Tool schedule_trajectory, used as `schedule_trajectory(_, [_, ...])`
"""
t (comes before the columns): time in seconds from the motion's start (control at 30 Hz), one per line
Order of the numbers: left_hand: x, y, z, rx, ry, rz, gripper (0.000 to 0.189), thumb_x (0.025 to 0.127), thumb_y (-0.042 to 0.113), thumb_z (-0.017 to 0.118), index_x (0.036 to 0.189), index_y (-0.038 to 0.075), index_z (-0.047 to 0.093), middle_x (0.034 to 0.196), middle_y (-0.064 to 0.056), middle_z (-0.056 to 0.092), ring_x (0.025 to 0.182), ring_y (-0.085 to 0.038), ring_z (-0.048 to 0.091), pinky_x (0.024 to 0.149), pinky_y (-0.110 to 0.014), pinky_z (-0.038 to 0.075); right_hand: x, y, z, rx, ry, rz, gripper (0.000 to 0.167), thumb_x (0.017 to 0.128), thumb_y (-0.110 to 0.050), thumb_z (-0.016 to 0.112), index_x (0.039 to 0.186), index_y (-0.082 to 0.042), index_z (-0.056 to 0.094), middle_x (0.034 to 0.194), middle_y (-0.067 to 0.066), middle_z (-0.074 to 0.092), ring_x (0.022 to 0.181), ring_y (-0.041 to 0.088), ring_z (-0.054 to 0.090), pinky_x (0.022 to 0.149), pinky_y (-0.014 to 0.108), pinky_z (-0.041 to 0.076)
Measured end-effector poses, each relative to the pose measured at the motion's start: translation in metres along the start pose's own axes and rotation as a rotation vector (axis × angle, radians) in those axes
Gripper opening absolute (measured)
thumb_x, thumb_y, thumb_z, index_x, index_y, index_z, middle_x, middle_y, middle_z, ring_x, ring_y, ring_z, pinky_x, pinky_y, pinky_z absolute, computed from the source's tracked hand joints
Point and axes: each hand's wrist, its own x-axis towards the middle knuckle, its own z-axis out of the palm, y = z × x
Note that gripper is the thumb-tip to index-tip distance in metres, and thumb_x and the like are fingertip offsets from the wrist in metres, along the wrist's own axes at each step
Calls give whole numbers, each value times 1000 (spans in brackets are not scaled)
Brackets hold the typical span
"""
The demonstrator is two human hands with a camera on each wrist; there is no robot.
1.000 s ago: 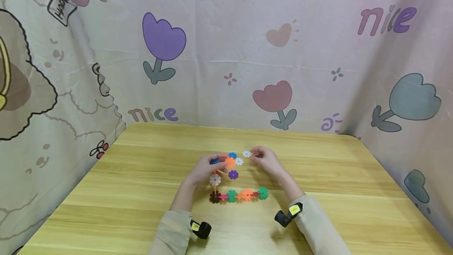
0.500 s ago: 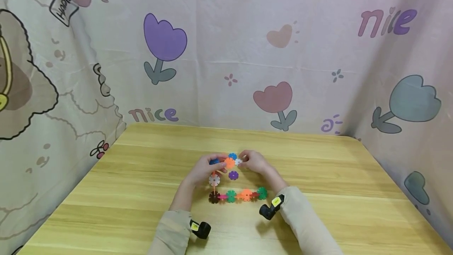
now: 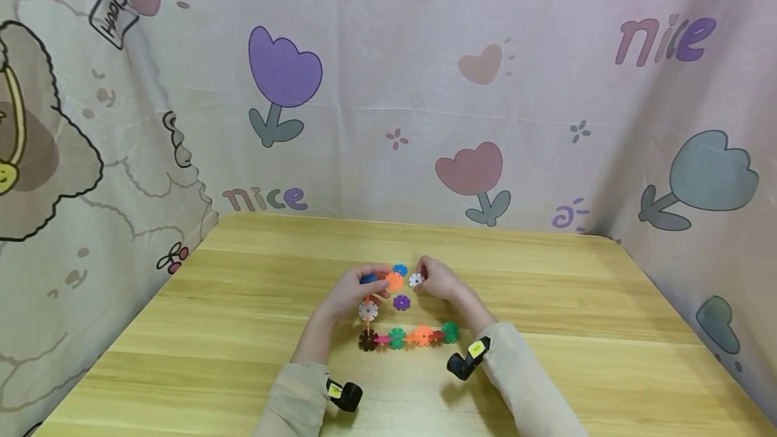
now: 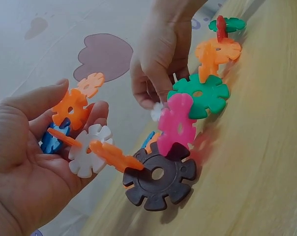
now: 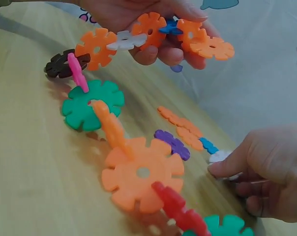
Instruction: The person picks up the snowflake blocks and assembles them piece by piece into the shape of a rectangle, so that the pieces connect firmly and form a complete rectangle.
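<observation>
A chain of slotted plastic snowflake discs bends at a dark brown disc (image 4: 158, 174). My left hand (image 3: 354, 292) holds the chain's far end, thumb and fingers around an orange disc (image 4: 72, 109) and a blue disc (image 4: 55, 138). A white disc (image 4: 91, 150) links that end to the brown one. In the head view, to the right of it, my right hand (image 3: 440, 280) pinches a white snowflake disc (image 5: 222, 156) between thumb and fingers, close over the table. The fingertips behind the disc are partly hidden.
Loose purple (image 5: 172, 144), orange (image 5: 190, 138) and blue (image 3: 400, 270) discs lie on the wooden table (image 3: 243, 329) between the hands. The chain's near row runs right, through a green disc (image 3: 397, 338), to another green disc (image 3: 450, 332). A printed cloth (image 3: 376, 86) hangs behind.
My right hand has come left with a white disc to the loose white one, then shifted slightly right. Only one white disc shows there now. The left hand keeps its hold.
</observation>
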Motion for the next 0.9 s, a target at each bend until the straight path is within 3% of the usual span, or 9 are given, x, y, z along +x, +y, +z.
schedule_trajectory(0.23, [0, -2, 1, 0, 3, -15, 39, 92, 13, 58, 125, -8, 51, 101, -17, 63, 86, -24, 64, 64, -23, 50, -5, 9, -1, 91, 43, -36, 16, 82, 4, 63, 86, -5, 50, 76, 4, 51, 68, 17, 48, 60, 26, 41])
schedule_trajectory(0.43, [0, -1, 2, 3, -1, -27, 39, 92, 13, 57, 125, -7, 51, 99, -16, 64, 86, -25, 64, 60, -22, 48, -15, 12, -3, 199, 31, -29, 13, 85, 3, 60, 98, 2, 56, 77, 7, 56, 62, 16, 54, 57, 28, 49])
schedule_trajectory(0.67, [1, -2, 1, -5, -2, -16, 39, 93, 13, 56, 125, -7, 51, 99, -15, 63, 88, -33, 62, 77, -46, 50, -30, 6, -3, 275, 67, -28, 14, 88, -3, 59, 101, 0, 64, 75, 5, 57, 61, 16, 53, 53, 25, 45])
schedule_trajectory(0.9, [1, -1, 3, 14, -4, -6, 38, 93, 14, 56, 124, -7, 51, 99, -14, 63, 87, -31, 63, 79, -51, 49, -43, -6, -4, 484, 71, -50, 21, 94, -13, 54, 102, 4, 62, 83, 16, 62, 70, 26, 60, 66, 37, 53])
